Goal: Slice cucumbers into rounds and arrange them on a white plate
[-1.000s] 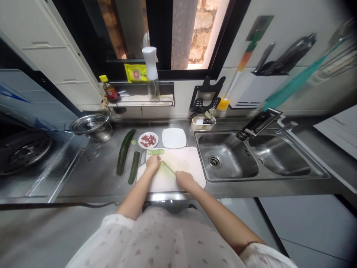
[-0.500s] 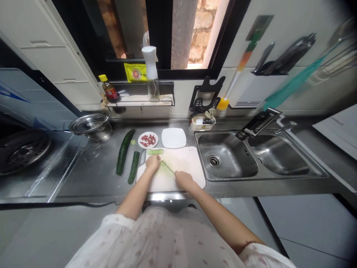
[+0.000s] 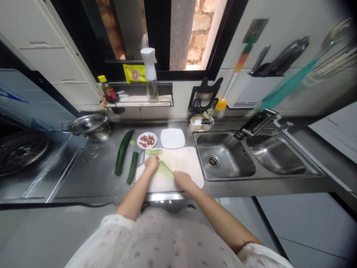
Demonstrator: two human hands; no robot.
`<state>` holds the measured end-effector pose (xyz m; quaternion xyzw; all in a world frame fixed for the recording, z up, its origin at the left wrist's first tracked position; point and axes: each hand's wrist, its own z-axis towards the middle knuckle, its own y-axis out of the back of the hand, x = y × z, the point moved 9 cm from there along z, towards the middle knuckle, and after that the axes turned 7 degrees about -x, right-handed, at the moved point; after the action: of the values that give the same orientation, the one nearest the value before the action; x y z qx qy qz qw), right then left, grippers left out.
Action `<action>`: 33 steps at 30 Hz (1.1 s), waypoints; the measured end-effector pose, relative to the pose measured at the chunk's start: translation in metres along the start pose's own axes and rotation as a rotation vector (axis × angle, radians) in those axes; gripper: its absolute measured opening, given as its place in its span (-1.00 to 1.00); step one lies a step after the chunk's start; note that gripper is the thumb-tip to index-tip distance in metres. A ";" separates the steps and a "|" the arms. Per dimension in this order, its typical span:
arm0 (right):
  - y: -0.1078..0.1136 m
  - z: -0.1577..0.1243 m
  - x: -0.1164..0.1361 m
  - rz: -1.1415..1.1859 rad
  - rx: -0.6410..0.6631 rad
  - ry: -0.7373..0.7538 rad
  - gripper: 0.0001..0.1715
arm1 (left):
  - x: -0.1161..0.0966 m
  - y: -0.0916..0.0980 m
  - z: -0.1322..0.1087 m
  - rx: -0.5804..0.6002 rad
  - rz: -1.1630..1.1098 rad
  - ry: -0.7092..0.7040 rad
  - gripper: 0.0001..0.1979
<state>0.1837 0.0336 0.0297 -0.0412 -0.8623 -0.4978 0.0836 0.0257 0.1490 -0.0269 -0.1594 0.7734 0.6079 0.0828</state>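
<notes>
My right hand (image 3: pixel 182 180) is closed round the handle of a knife (image 3: pixel 167 168), its blade slanting up and left over the white cutting board (image 3: pixel 184 158). My left hand (image 3: pixel 152 163) rests on the board's left part, fingers curled together near the blade tip; what they hold is hidden. A cucumber slice (image 3: pixel 161 163) lies by those fingertips and the blade. Behind my left hand, a row of overlapping cucumber slices (image 3: pixel 154 152) lies along the board's far edge. Left of the board are a cut length of cucumber (image 3: pixel 132 168) and a whole cucumber (image 3: pixel 122 154).
Beyond the board stand a plate of chopped red pieces (image 3: pixel 147 140) and a white square plate (image 3: pixel 172 138). A cucumber end (image 3: pixel 132 142) lies nearby. A lidded steel pot (image 3: pixel 90 126) is at left, a double sink (image 3: pixel 225 154) at right.
The view has shifted slightly. Both hands and the knife keep nearly the same places on the board; the cucumbers and plates have not moved.
</notes>
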 end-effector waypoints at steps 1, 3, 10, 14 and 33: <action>0.001 0.000 0.001 -0.004 -0.004 0.005 -0.60 | 0.000 0.000 0.000 -0.001 0.000 -0.001 -0.80; 0.002 -0.001 0.003 -0.013 -0.013 0.017 -0.60 | -0.001 0.001 -0.001 -0.005 0.001 -0.003 -0.80; -0.002 -0.006 -0.002 -0.008 -0.024 0.018 -0.63 | -0.003 0.004 -0.007 -0.029 0.016 -0.005 -0.78; -0.003 -0.017 -0.007 -0.016 0.001 0.003 -0.64 | -0.011 0.008 -0.017 -0.079 0.043 -0.051 -0.75; -0.021 -0.030 -0.026 0.020 0.004 -0.036 -0.64 | -0.019 0.009 -0.032 -0.127 -0.046 -0.063 -0.84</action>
<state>0.2094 -0.0022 0.0219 -0.0585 -0.8642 -0.4944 0.0732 0.0419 0.1232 -0.0047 -0.1627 0.7265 0.6585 0.1106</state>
